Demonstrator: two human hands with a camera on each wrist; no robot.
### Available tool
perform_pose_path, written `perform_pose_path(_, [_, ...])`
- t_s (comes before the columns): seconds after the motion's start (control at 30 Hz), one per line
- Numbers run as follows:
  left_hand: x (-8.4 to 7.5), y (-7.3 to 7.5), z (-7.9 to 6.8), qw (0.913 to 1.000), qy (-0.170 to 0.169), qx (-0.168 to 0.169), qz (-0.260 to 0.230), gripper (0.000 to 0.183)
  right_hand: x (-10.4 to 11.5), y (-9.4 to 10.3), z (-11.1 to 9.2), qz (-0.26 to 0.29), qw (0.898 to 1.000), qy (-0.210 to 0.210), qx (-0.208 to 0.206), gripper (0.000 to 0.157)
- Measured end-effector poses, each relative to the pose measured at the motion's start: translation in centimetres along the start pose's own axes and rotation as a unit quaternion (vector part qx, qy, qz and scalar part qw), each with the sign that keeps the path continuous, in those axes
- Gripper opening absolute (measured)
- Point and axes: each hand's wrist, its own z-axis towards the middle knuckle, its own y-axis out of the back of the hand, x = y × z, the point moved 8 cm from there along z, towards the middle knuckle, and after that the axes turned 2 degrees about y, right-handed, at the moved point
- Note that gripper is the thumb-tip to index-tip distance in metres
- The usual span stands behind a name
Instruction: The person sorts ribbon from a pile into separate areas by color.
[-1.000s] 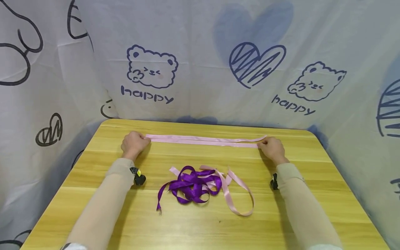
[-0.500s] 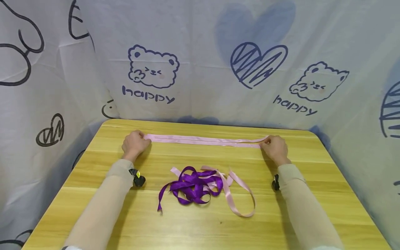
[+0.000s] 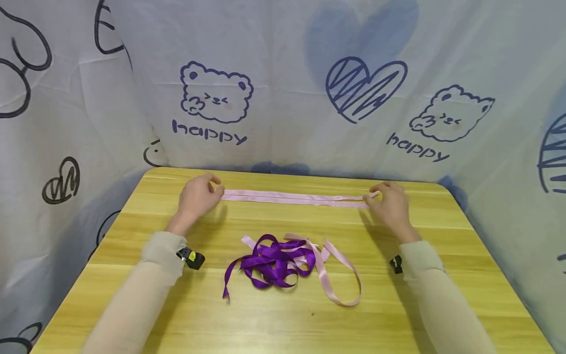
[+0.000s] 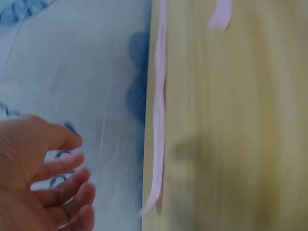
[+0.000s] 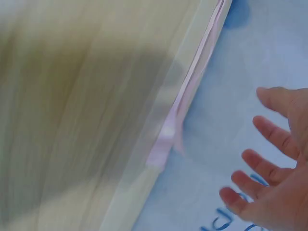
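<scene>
Along the back of the table lies a pink ribbon, stretched out in two lengths side by side. My left hand hovers by its left end with thumb and fingers parted. In the left wrist view, the left hand holds nothing, and the ribbon lies apart from it. My right hand hovers at the other end. The right wrist view shows the right hand with spread fingers, away from the ribbon's ends, which part slightly.
Nearer the person, a tangled purple ribbon lies mid-table, mixed with another pink ribbon that loops out to the right. The wooden table ends at a hanging printed cloth behind and at both sides.
Both hands have let go of the pink ribbon's ends and lifted, their fingers parting; the left hand has also shifted right. The ribbon and the tangled pile have stayed in place.
</scene>
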Motion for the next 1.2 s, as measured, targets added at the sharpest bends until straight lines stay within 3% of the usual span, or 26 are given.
perform_pose_path(0.2, [-4.2,-3.5,-2.0,0.9921,-0.093,0.082,-0.017,0.031,4.9,-1.1,-1.5,0.041,0.995,0.093,0.01,0.025])
perform_pose_path(0.33, [-7.0,-5.6,-3.6,0.9807,-0.142,0.132,-0.023,0.033,7.9,-2.4,-3.3,0.067,0.987,0.142,0.046,0.022])
perform_pose_path(0.5, [-9.7,-8.2,-5.6,0.9652,-0.196,0.173,-0.02,0.032,10.5,-4.3,-6.1,0.08,0.978,0.15,0.123,0.03])
perform_pose_path(0.7, [-12.3,-10.7,-7.9,0.9472,-0.252,0.197,-0.022,0.032,12.1,-5.8,-8.7,0.047,0.97,0.143,0.193,0.042])
perform_pose_path(0.93, [-14.5,-12.4,-9.5,0.9301,-0.292,0.222,-0.024,0.035,13.4,-6.5,-10.0,0.018,0.958,0.193,0.214,0.042])
perform_pose_path(1.2, [-14.8,-13.8,-9.9,0.9269,-0.283,0.245,-0.023,0.034,14.2,-6.9,-10.7,0.032,0.951,0.188,0.242,0.048])
